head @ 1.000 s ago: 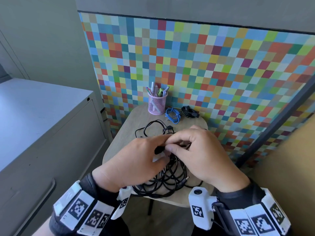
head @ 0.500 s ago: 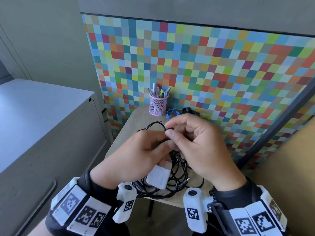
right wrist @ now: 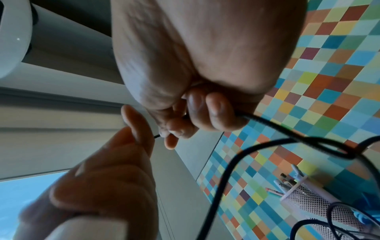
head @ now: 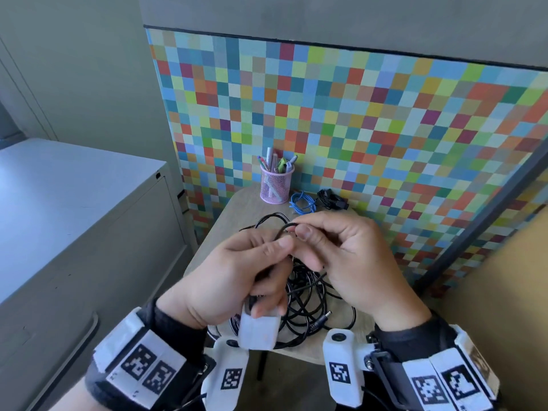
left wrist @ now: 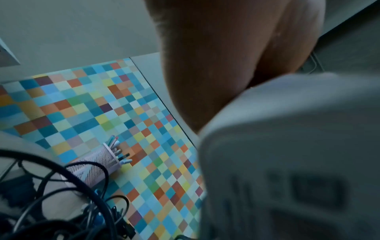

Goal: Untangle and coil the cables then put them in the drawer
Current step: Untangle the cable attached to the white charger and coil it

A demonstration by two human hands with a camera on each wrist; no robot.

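From my remote seat, the biggest thing I saw was the checkered wall panel (head: 341, 120) of many-coloured squares, standing behind everything. To the left stood a grey cabinet (head: 68, 221) with a handle low on its front; I could not tell whether that front was a drawer. The small round wooden desk (head: 234, 212) sat against the panel.

On the desk lay the tangle of black cables (head: 308, 295), partly hidden by both hands, with a barrel plug showing at its near edge. The left hand (head: 234, 277) was held above the tangle, thumb and forefinger pinching a strand of the black cable, its lower fingers curled round a white adapter block (head: 258, 330). The left wrist view showed markings on that block, too blurred for me to read. The right hand (head: 350, 256) met the left, fingertips pinched on the same black strand where it arched up between them; the right wrist view showed the cable running out from under its curled fingers (right wrist: 213, 112).

At the far edge of the desk stood a pink mesh pen cup (head: 275, 185) holding markers, and just right of it a coiled blue cable (head: 302, 201), then a bundled black cable (head: 330, 198) near the panel.

The wristbands carried black-and-white square tags (head: 148, 369); I saw no readable writing or brand anywhere.
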